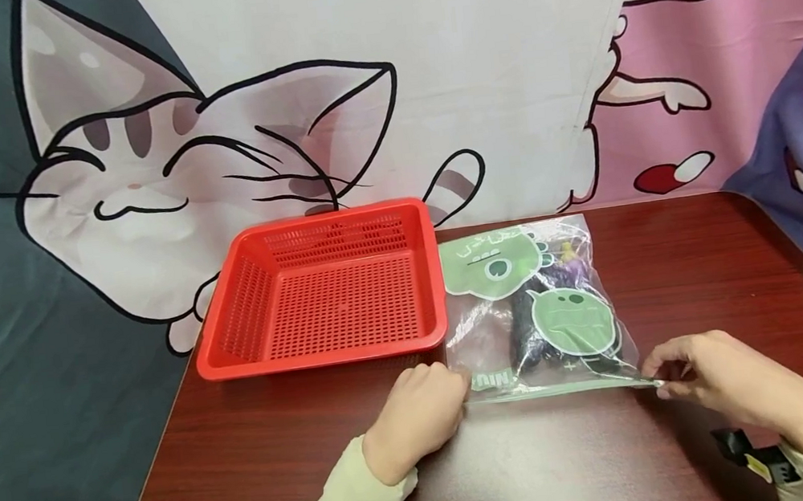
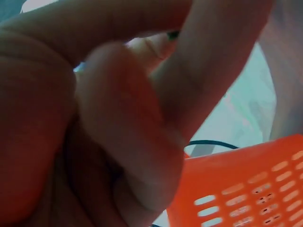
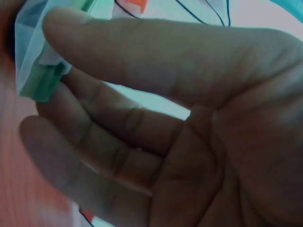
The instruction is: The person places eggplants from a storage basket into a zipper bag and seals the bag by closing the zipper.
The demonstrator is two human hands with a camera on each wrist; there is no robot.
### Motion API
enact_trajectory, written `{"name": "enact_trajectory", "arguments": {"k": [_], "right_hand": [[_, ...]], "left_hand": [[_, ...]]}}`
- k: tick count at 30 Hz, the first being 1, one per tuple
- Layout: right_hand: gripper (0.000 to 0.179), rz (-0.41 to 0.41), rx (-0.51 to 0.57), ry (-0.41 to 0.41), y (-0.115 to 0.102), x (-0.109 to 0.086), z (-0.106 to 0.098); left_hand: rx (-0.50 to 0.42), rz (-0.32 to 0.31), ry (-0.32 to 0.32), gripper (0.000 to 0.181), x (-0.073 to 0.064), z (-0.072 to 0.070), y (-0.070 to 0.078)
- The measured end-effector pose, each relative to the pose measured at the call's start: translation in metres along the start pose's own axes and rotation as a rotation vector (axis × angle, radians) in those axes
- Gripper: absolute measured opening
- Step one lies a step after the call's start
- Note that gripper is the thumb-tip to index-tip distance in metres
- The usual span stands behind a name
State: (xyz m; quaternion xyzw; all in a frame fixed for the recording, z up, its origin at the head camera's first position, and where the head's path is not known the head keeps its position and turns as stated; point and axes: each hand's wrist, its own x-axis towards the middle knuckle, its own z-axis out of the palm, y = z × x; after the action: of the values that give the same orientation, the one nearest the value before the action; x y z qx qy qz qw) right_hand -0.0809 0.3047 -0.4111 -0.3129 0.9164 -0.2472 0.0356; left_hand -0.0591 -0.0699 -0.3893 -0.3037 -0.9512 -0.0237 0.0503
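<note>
A clear plastic zip bag with green cartoon prints lies on the table, its green-edged mouth facing me. Dark items and a small purple-and-yellow thing show through the plastic. My left hand grips the bag's near left corner with curled fingers; in the left wrist view the fingers hide that corner. At the opposite end, my right hand pinches the near right corner between thumb and fingertips. The right wrist view shows the green zip strip between them.
A red perforated plastic basket stands directly left of the bag, its rim beside the bag's left edge. Behind the brown wooden table hangs a cloth with cartoon animals. A black strap is around my right wrist.
</note>
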Motion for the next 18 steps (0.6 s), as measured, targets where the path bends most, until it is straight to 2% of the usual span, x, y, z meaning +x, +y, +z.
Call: {"name": "enact_trajectory", "arguments": {"k": [4, 7, 9, 13, 15, 18], "right_hand": [[0.029, 0.059, 0.023, -0.138, -0.001, 0.001, 0.004], [0.025, 0.066, 0.017, -0.186, -0.002, 0.002, 0.008], [0.022, 0.057, 0.019, -0.191, -0.003, 0.004, 0.011], [0.020, 0.021, -0.005, -0.168, -0.006, 0.007, 0.019], [0.023, 0.035, -0.043, -0.155, -0.009, 0.009, 0.022], [0.029, 0.087, -0.087, -0.150, -0.015, 0.012, 0.024]], "left_hand": [[-0.014, 0.002, -0.066, 0.023, -0.004, 0.007, 0.003], [-0.021, 0.002, -0.143, 0.026, -0.005, 0.012, 0.006], [-0.012, -0.004, -0.166, 0.028, -0.005, 0.017, 0.009], [0.044, -0.013, -0.135, 0.023, -0.006, 0.026, 0.014], [0.071, -0.017, -0.112, 0.022, -0.006, 0.029, 0.016], [0.065, -0.034, -0.123, 0.024, -0.007, 0.029, 0.016]]}}
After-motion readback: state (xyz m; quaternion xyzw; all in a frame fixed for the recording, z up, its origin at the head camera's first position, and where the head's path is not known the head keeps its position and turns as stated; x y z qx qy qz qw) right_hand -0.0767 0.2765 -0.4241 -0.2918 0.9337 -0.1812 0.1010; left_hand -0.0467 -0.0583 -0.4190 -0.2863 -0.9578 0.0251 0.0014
